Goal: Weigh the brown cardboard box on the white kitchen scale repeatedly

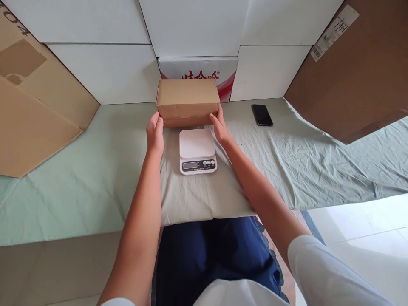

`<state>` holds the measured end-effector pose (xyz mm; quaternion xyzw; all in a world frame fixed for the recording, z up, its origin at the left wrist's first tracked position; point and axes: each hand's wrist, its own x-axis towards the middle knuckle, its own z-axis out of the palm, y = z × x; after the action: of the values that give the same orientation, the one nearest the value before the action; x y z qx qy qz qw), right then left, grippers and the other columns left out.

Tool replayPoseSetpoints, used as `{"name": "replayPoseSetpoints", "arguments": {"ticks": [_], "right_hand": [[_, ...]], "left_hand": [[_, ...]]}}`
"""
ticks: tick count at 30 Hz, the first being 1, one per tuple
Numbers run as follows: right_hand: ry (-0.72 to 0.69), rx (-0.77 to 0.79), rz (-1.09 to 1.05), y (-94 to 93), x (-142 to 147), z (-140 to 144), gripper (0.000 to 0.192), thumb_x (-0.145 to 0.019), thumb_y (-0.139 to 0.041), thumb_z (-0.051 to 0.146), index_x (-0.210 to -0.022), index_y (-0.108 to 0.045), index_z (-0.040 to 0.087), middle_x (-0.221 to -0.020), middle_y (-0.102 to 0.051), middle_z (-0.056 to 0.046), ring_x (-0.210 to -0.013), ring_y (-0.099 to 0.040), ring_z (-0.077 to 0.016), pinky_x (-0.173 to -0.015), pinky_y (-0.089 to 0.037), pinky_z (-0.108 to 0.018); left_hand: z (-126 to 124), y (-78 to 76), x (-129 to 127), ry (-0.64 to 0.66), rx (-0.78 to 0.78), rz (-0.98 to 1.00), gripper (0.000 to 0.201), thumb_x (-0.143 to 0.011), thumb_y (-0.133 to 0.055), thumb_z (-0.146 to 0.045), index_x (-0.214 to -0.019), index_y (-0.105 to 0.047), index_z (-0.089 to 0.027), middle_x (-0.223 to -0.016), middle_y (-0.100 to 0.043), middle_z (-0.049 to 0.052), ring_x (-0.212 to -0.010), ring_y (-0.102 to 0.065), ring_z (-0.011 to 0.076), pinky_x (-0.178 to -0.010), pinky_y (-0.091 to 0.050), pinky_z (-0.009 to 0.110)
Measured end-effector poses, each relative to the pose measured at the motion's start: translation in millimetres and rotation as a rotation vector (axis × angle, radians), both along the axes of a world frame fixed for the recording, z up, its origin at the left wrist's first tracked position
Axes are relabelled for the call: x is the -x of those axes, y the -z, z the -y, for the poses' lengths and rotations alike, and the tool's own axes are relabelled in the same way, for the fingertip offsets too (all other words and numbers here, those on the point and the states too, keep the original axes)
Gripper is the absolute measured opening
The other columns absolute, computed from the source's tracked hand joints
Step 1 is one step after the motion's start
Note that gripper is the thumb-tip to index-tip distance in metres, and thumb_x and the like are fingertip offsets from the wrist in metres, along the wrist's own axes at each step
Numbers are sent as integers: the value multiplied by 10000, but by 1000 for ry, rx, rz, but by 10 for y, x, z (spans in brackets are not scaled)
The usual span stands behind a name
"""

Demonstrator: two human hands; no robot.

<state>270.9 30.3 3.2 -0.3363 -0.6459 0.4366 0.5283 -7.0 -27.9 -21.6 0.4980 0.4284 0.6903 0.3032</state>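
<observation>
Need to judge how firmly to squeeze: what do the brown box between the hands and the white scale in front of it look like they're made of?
The brown box looks like matte corrugated cardboard: plain kraft colour, folded edges, a seam along its front. The white scale seems to be smooth moulded plastic with a slight sheen, rounded corners and a small display; its platform could be plastic or coated glass.

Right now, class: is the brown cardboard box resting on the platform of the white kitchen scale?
No: the cardboard box sits behind the scale, whose platform is bare, with both hands at the box's sides.
</observation>
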Motion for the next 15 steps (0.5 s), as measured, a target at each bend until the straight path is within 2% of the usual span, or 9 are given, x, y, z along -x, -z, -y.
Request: {"name": "replayPoseSetpoints", "arguments": {"ticks": [3, 6, 8, 11, 15], "right_hand": [[-41, -58, 20, -183, -120, 210, 1116, -843, -552, 938, -1742, -224, 362, -1946, -230, 14, -1844, -132, -288, -1554, -114, -498], [-89, -62, 41, -281, -276, 614, 1089, -893, -600, 877, -1758, -172, 372, -1955, -177, 10, -1848, -113, -282, -1556, -107, -497], [-99, -48, 48, -264, -386, 915, 1025, -937, -620, 810, -1759, -172, 391, -1948, -192, 3, -1841, -138, -289, -1555, -111, -518], [-115, -7, 40, -156, -521, 1258, 980, -937, -649, 775, -1743, -218, 419, -1916, -260, -11, -1805, -232, -341, -1539, -177, -587], [-119, 29, 49, -32, -587, 1421, 946, -940, -660, 759, -1727, -279, 398, -1851, -364, -59, -1753, -330, -371, -1518, -237, -626]], "left_hand": [[180, -161, -120, -27, -52, 9, 896, -848, -847, -800, -1511, -672, -224, -1684, -631, 188, -1651, -535, 390, -1416, -385, 568], [490, -241, -287, -19, -160, -18, 819, -883, -863, -730, -1523, -624, -277, -1667, -634, 163, -1630, -556, 377, -1386, -434, 560], [760, -210, -395, -21, -195, -35, 765, -913, -857, -689, -1500, -597, -272, -1599, -666, 175, -1571, -608, 387, -1345, -476, 585], [1164, -66, -540, -37, -170, -73, 681, -965, -818, -658, -1466, -555, -279, -1489, -701, 175, -1462, -681, 373, -1284, -521, 606], [1467, 94, -672, -82, -110, -61, 702, -961, -789, -710, -1469, -529, -301, -1529, -669, 180, -1483, -661, 380, -1276, -513, 614]]}}
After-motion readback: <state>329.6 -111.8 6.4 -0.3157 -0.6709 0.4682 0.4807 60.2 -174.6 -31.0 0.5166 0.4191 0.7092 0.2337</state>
